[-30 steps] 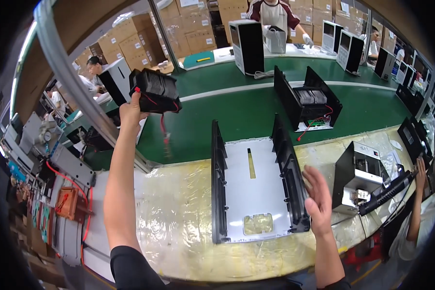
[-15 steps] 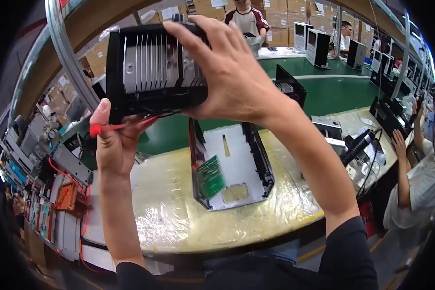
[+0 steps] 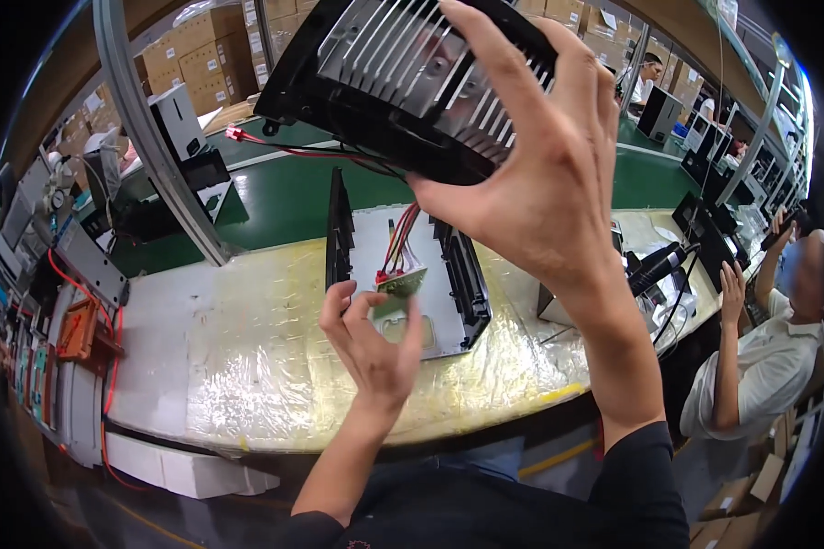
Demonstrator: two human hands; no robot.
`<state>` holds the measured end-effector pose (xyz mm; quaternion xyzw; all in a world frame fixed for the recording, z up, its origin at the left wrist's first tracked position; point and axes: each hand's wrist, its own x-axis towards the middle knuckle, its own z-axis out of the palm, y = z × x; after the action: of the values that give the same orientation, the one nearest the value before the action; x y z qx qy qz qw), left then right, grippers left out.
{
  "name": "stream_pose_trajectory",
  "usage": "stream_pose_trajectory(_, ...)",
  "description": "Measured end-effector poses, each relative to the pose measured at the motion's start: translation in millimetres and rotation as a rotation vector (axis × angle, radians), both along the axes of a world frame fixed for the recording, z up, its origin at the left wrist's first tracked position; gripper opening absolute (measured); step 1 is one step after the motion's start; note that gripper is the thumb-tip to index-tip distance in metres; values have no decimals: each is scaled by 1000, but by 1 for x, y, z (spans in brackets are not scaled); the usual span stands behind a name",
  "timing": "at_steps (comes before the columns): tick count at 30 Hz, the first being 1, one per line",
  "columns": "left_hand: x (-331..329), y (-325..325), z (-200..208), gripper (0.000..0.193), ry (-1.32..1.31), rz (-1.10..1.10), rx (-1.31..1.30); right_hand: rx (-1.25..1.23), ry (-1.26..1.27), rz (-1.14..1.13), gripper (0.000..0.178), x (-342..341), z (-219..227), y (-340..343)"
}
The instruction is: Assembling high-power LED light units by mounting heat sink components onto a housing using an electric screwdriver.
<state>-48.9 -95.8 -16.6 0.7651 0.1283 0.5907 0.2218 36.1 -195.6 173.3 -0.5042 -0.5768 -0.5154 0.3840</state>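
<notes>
1. Head view puts a black finned unit (image 3: pixel 412 82) with a ribbed metal heat-sink face at the top centre, lifted high above the open chassis (image 3: pixel 403 261) that lies on the bench.
2. Right hand (image 3: pixel 540 174) grasps the unit from its lower right side, fingers spread over the fins and thumb under the black rim.
3. Red and black wires (image 3: pixel 398 242) hang from the unit's underside down toward the chassis and end at a small green circuit board (image 3: pixel 395 284).
4. Left hand (image 3: pixel 371 352) is raised just in front of the chassis, fingers half curled and open; its fingertips are right at the small board, but whether they actually pinch it I cannot tell.
5. A thinner red lead with a red connector (image 3: pixel 236 134) trails off the unit's left end, up and left of the chassis.
6. Chassis itself is a pale flat base with black side walls standing upright on its left and right, resting on a yellowish plastic-covered bench (image 3: pixel 247 366).
7. Behind the chassis runs a green conveyor surface (image 3: pixel 284 192), with a slanted grey metal post (image 3: pixel 156 146) to its left rear.
8. Right of the chassis, a seated co-worker (image 3: pixel 769 357) in a light shirt has one hand raised near another black unit (image 3: pixel 705 229).
9. Cardboard boxes (image 3: pixel 192 69) are stacked far behind the chassis.
</notes>
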Motion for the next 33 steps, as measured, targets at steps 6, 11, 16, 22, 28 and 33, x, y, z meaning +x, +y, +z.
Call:
stream_pose_trajectory(6,-26,19,6,36,-58,-74,125,25,125,-22,96,2,-2,-11)
stream_pose_trajectory(11,-21,0,12,53,57,-107,-36,56,191,-79,95,-15,1,-3)
stream_pose_trajectory(16,-15,43,-9,52,-70,-11,-36,89,246,-191,92,-17,7,-6)
stream_pose_trajectory(22,-42,86,-13,42,-43,-42,69,144,309,-244,99,-19,-12,29)
stream_pose_trajectory(28,-33,87,5,57,-72,185,174,227,331,-181,99,-23,-18,36)
stream_pose_trajectory(33,-63,133,17,53,-173,120,382,153,410,-159,97,-26,-13,20)
